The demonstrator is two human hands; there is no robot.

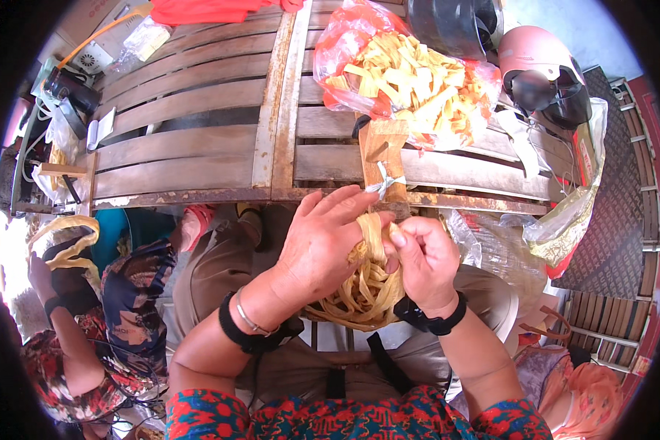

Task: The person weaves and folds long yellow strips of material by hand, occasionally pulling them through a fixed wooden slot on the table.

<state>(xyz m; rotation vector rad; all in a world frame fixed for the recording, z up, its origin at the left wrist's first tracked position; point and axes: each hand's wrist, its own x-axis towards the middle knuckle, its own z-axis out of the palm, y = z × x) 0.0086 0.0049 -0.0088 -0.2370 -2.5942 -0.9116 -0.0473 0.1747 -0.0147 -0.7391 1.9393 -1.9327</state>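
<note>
A flat, pale yellow straw-like strip [372, 233] is stretched between my hands, just in front of the table edge. My left hand [323, 238] lies over its left side, with the fingers reaching forward and the thumb side closed on the strip. My right hand [430, 262] pinches the strip between thumb and bent fingers. Below them hangs a coiled bundle of yellow braid [359, 293], partly hidden by both hands. Beyond my fingertips a wooden board [383, 150] juts over the table edge, with a pale cord [386, 180] tied around it.
The slatted table [191, 139] has a rusty metal edge. On it sit a red plastic bag of yellow strips [407, 81], a pink helmet [539, 55] and a black helmet [451, 26]. At left, another person's hand [40, 275] holds a yellow braid loop [73, 227]. A woven sack [572, 213] hangs at right.
</note>
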